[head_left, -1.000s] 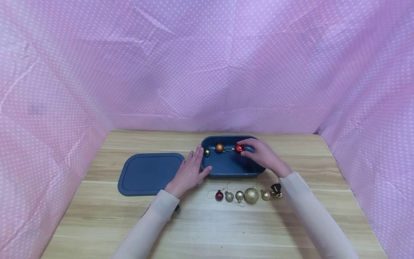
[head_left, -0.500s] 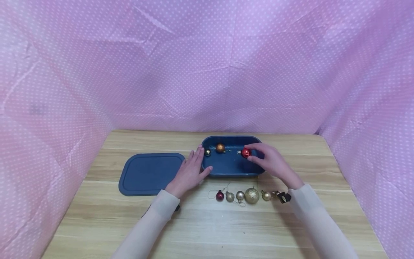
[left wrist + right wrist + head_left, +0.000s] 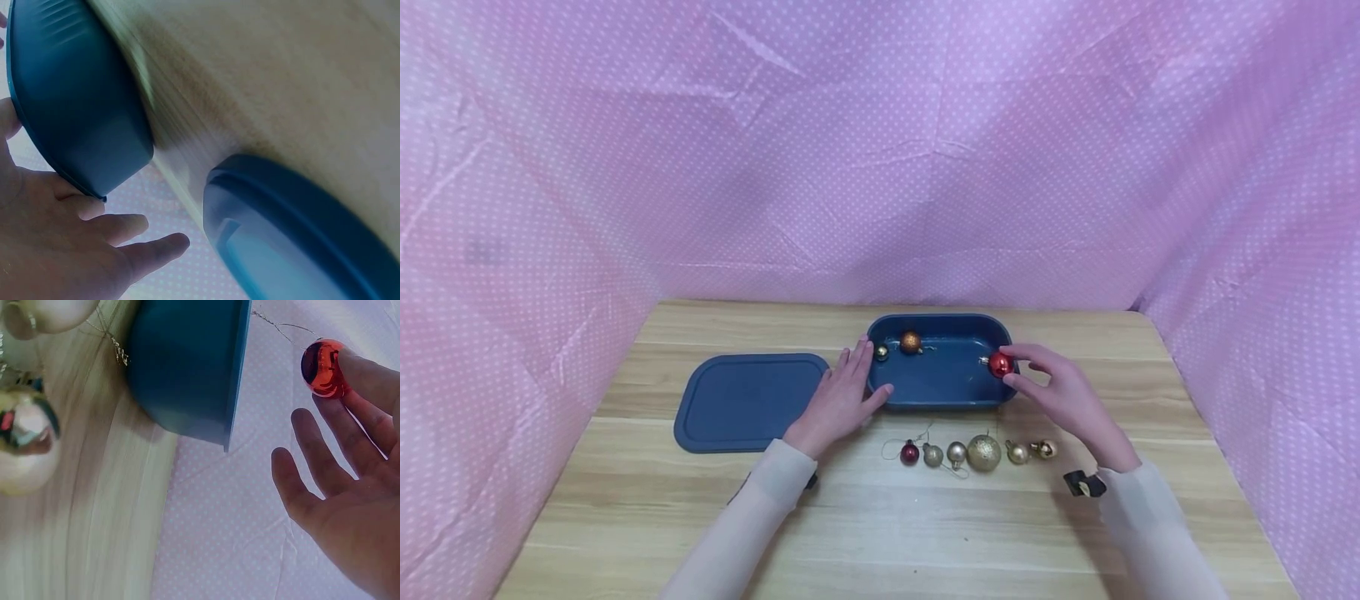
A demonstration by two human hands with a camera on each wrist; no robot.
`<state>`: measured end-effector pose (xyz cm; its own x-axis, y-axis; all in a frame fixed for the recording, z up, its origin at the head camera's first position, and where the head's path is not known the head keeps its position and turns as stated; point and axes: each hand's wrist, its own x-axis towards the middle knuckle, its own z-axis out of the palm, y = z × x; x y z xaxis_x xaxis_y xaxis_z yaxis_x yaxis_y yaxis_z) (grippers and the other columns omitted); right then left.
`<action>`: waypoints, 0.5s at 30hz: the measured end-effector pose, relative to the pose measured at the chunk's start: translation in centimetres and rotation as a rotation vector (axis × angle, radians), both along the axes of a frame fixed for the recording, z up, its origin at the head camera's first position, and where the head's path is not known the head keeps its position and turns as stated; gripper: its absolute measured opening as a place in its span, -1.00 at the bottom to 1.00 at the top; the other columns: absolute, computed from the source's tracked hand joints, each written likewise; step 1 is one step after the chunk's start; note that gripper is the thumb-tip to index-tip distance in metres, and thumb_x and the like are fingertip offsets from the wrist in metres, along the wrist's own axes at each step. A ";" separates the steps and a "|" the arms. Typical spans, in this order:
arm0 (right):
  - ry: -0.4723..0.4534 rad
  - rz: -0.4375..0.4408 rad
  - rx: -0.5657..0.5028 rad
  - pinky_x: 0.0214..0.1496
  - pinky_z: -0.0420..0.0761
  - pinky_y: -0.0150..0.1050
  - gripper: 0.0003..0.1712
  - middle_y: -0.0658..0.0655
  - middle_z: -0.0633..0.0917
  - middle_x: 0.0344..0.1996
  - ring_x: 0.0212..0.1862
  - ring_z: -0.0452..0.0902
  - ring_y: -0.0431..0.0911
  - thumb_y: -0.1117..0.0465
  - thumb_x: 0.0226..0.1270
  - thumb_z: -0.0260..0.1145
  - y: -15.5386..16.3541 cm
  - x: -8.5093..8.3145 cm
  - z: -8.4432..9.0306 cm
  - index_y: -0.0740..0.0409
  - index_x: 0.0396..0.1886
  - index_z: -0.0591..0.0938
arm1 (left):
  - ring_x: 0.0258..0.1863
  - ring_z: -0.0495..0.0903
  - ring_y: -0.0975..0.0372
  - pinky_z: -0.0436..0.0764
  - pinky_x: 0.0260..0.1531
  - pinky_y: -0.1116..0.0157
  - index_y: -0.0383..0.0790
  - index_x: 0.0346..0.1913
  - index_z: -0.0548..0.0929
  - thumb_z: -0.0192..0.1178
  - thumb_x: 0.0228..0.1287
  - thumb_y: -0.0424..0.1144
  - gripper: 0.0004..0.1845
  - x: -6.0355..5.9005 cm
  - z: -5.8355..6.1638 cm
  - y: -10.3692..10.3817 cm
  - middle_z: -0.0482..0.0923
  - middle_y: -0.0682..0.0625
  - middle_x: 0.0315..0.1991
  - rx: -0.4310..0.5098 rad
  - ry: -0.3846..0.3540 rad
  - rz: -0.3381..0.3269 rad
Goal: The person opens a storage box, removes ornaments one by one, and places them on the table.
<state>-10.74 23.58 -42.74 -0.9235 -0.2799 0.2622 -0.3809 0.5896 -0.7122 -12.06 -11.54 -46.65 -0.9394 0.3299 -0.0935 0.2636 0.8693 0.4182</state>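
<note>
A shiny red Christmas bauble (image 3: 1001, 364) is pinched between the thumb and fingers of my right hand (image 3: 1070, 398), above the right rim of a blue plastic box (image 3: 940, 406). The right wrist view shows the bauble (image 3: 324, 367) clear of the box wall (image 3: 187, 375), its thin hanging string trailing toward the box. My left hand (image 3: 841, 398) rests against the box's left end, with fingers spread along the rim. Inside the box, toward the left, lie a copper glitter bauble (image 3: 911, 342) and a small gold bauble (image 3: 882, 353).
A blue lid (image 3: 748, 404) lies flat left of the box. In front of the box runs a row of several baubles, including a dark red one (image 3: 909, 453), a large gold one (image 3: 983, 452) and a shiny gold one (image 3: 1045, 449). Pink dotted cloth (image 3: 895, 167) surrounds the table.
My right hand has carried the red bauble rightward and toward me, from over the box's middle to its right rim. My left hand has stayed in place.
</note>
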 end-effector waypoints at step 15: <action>0.033 -0.100 -0.042 0.18 0.44 -0.51 -0.54 0.13 0.74 0.13 0.17 0.45 -0.53 0.31 0.35 0.48 2.8 3.2 -0.3 0.12 0.24 0.70 | 0.64 -0.12 -0.13 0.09 0.49 -0.26 -0.20 0.69 -0.13 -0.01 0.58 0.24 -0.07 0.1 0.3 0.0 -0.26 -0.04 0.70 0.027 -0.010 0.008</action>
